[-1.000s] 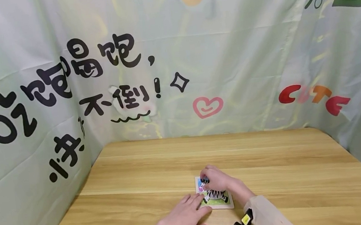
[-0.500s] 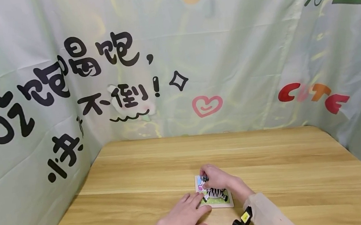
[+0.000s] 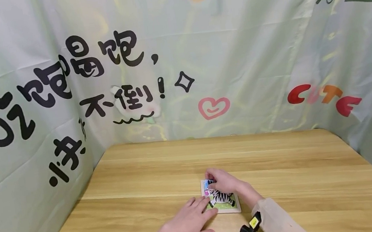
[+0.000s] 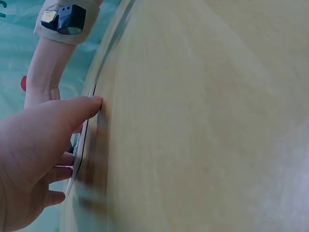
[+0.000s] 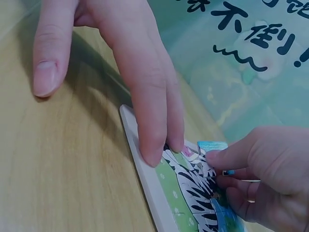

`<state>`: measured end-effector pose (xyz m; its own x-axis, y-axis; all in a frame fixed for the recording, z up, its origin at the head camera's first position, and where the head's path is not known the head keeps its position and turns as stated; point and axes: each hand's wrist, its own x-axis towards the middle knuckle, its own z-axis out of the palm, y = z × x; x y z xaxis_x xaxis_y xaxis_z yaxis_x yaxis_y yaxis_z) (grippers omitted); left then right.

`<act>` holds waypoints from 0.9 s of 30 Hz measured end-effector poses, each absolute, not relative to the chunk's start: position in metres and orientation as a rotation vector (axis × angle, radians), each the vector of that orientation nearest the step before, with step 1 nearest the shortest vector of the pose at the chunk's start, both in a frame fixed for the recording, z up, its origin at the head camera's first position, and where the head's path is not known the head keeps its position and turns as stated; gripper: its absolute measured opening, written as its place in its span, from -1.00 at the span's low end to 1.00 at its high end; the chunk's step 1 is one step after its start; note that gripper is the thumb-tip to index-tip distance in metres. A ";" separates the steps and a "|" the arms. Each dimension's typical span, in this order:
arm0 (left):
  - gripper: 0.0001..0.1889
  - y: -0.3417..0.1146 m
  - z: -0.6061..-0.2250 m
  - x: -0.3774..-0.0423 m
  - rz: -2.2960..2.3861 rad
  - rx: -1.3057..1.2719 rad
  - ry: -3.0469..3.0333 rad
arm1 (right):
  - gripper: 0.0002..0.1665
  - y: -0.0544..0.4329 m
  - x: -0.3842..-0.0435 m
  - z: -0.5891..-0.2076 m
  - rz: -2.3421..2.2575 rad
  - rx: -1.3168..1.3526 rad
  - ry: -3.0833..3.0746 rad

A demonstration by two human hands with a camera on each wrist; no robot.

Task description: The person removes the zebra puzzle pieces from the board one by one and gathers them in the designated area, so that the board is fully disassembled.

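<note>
A small zebra jigsaw board (image 3: 227, 204) lies near the front of the wooden table (image 3: 280, 166). My left hand (image 3: 200, 205) lies flat with straight fingers, its fingertips pressing the board's left edge (image 5: 145, 169). My right hand (image 3: 212, 183) is at the board's far left corner, thumb and curled fingers pinching a puzzle piece (image 5: 211, 146) with a blue top. In the right wrist view the zebra's stripes (image 5: 193, 186) show between the two hands. The left wrist view shows my left hand (image 4: 72, 125) against the thin board (image 4: 79, 150), with the right forearm (image 4: 48, 67) beyond.
Printed cloth walls (image 3: 200, 61) close in the table at the back, left and right. A black wrist camera (image 3: 250, 231) sits on the right sleeve. Bare wood stretches to the right and behind the board.
The right hand has shifted a little toward the board's far corner, uncovering more of the zebra. The left hand keeps its place on the board's edge.
</note>
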<state>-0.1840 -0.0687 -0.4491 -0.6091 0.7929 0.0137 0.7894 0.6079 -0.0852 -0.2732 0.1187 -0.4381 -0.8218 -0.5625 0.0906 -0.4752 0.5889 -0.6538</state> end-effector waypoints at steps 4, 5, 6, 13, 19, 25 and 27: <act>-0.40 -0.068 -0.450 -0.186 0.101 -1.369 -2.754 | -0.85 0.121 -0.275 -0.439 -1.117 -0.875 2.694; -0.40 -0.068 -0.450 -0.186 0.095 -1.371 -2.751 | -0.85 0.121 -0.275 -0.439 -1.134 -0.875 2.694; -0.40 -0.068 -0.450 -0.186 0.090 -1.372 -2.752 | -0.86 0.121 -0.275 -0.439 -1.141 -0.869 2.695; -0.40 -0.067 -0.449 -0.185 0.099 -1.371 -2.773 | -0.90 0.125 -0.273 -0.438 -1.212 -0.795 2.655; -0.40 -0.067 -0.447 -0.184 0.127 -1.367 -2.776 | -0.92 0.135 -0.270 -0.437 -1.317 -0.748 2.615; -0.40 -0.068 -0.447 -0.184 0.118 -1.365 -2.776 | -0.91 0.157 -0.270 -0.438 -1.400 -0.706 2.597; -0.39 -0.068 -0.448 -0.184 0.110 -1.365 -2.782 | -0.91 0.168 -0.270 -0.440 -1.428 -0.690 2.603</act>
<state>-0.1844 -0.0683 -0.4476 -0.6118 0.7910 0.0057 0.7881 0.6101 -0.0818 -0.2696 0.1678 -0.4404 -0.8935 -0.4294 0.1318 -0.3419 0.4598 -0.8196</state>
